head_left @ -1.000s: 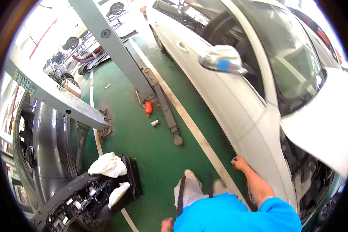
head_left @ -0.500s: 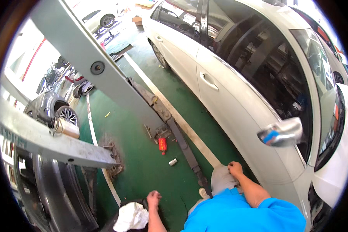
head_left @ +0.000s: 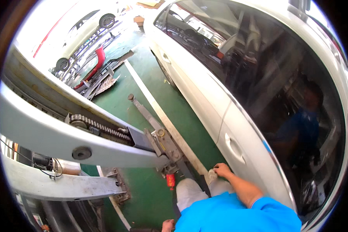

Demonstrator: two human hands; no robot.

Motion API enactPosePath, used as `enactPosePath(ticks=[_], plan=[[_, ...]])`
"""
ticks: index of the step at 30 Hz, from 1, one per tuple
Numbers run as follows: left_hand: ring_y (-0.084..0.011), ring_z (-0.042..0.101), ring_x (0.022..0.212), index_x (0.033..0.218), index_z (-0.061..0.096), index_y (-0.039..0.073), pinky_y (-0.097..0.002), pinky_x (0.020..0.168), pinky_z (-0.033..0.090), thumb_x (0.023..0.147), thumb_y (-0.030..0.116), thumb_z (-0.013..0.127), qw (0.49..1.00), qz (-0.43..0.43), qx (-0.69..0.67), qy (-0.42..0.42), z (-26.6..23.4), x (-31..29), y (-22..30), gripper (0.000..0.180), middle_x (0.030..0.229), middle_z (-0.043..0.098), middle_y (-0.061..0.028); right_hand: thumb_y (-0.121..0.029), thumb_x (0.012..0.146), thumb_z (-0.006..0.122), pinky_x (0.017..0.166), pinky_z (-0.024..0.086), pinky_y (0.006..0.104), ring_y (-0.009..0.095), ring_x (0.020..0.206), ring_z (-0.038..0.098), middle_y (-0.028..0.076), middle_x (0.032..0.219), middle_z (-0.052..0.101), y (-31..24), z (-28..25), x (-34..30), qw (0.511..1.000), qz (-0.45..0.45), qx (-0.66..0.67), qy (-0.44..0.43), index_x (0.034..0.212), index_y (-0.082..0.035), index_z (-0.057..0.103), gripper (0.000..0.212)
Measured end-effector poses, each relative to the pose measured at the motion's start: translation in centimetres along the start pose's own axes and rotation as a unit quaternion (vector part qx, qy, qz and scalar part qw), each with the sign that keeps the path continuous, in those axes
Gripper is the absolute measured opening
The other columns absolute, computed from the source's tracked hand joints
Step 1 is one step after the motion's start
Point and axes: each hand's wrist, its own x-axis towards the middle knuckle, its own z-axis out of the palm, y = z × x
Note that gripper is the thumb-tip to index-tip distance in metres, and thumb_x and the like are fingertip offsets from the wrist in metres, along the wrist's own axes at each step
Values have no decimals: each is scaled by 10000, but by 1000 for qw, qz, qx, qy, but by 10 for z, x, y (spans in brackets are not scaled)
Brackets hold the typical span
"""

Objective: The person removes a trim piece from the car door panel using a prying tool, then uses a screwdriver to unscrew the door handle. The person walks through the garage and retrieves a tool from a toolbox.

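My right hand (head_left: pixel 222 170) hangs low beside the rear door of a white car (head_left: pixel 205 104), just below the door handle (head_left: pixel 234 148). Its fingers are curled next to a small white patch (head_left: pixel 211 174); whether they grip it is unclear. My left hand (head_left: pixel 167 225) shows only partly at the bottom edge, above the green floor (head_left: pixel 150 193). My pale trouser leg (head_left: pixel 189 191) and blue shirt (head_left: pixel 236 212) fill the lower middle.
A grey car-lift post (head_left: pixel 46 135) with a chain crosses the left, and its arm (head_left: pixel 150 125) reaches toward the car. A small red object (head_left: pixel 170 181) lies on the floor. A pale floor stripe (head_left: pixel 158 112) runs along the car. Another white car (head_left: pixel 81 29) stands far off.
The view has swung along the white car from its front to the rear door. My right hand stays low by the car's side. The white rag on the floor has left the view.
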Motion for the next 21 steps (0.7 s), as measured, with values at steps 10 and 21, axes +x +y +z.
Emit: enactPosePath(ticks=[10, 21], plan=[[-207, 601, 583, 797, 638, 15, -367, 495, 459, 848, 199, 607, 998, -24, -54, -21, 39, 139, 245, 194, 712, 623, -78, -148, 890, 646, 524, 498, 316, 174, 597, 637, 100, 804, 701, -173, -26, 243, 990, 42, 107, -80, 994, 3, 685, 187], [-218, 609, 628, 842, 647, 3, -386, 535, 470, 853, 230, 614, 978, 177, -90, 61, -133, 390, 823, 229, 748, 637, -91, -248, 923, 618, 495, 461, 317, 174, 604, 608, 113, 868, 704, -534, -109, 595, 980, 51, 186, -55, 989, -26, 641, 233]])
